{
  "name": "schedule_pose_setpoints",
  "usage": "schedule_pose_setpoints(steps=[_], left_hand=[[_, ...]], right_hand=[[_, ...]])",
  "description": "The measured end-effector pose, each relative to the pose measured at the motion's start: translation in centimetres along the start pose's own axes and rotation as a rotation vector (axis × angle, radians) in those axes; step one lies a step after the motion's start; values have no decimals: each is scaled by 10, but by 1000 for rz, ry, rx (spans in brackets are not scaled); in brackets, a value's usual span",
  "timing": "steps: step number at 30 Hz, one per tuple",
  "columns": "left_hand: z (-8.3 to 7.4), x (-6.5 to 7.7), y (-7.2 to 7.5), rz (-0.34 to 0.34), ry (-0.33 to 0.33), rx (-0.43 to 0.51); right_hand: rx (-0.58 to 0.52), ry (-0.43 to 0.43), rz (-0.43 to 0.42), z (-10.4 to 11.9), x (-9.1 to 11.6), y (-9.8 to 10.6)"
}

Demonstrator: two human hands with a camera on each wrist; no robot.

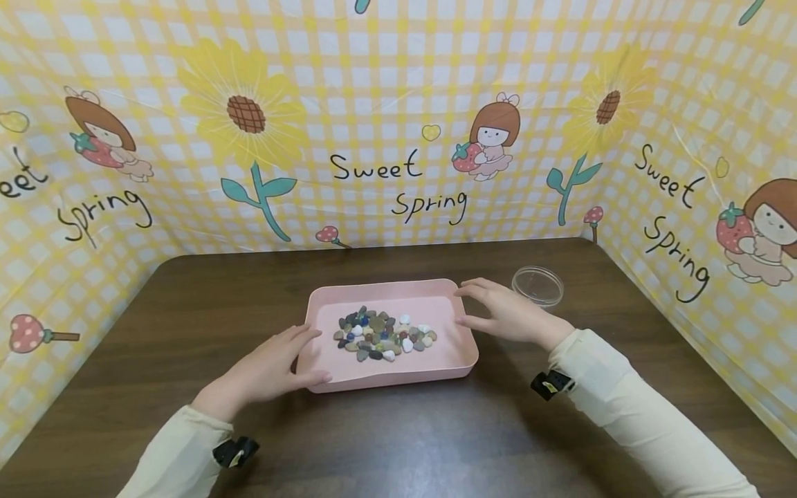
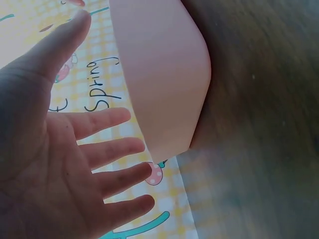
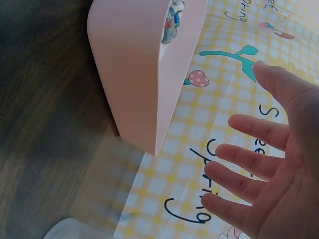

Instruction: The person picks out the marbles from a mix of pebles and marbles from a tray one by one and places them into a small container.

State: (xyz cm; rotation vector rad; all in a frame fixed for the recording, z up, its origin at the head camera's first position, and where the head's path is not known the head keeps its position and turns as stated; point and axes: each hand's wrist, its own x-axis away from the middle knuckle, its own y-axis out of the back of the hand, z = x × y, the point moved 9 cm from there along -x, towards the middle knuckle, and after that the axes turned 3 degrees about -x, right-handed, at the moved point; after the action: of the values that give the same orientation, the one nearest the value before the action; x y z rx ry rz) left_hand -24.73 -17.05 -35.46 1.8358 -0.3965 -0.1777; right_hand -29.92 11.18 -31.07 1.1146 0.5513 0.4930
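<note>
A shallow pink tray (image 1: 386, 379) lies on the dark wooden table, with a spread of small mixed pebbles (image 1: 380, 335) in its middle: grey, white, tan, dark, and a few blue and reddish ones. At the tray's left end is my left hand (image 1: 268, 366), its fingers spread and overlapping the rim in the head view. My right hand (image 1: 507, 311) is at the right end, fingers extended toward that rim. Both wrist views show the palms facing the tray's end walls (image 2: 164, 74), thumbs apart from the fingers. Neither hand holds anything.
A round clear plastic dish (image 1: 538, 286) lies on the table behind my right hand. Yellow checked cloth (image 1: 373, 124) with sunflowers and lettering stands around the back and sides of the table (image 1: 423, 443). Each sleeve cuff carries a small black wrist camera (image 1: 236, 451).
</note>
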Motion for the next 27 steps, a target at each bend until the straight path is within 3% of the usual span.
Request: schedule_pose_setpoints(steps=[10, 17, 27], left_hand=[[3, 7, -2, -3, -15, -7], [6, 7, -4, 14, 11, -7], [7, 5, -2, 0, -4, -6]], right_hand=[[-9, 33, 1, 6, -6, 2], [-90, 46, -1, 10, -15, 4], [-212, 46, -30, 10, -33, 4]])
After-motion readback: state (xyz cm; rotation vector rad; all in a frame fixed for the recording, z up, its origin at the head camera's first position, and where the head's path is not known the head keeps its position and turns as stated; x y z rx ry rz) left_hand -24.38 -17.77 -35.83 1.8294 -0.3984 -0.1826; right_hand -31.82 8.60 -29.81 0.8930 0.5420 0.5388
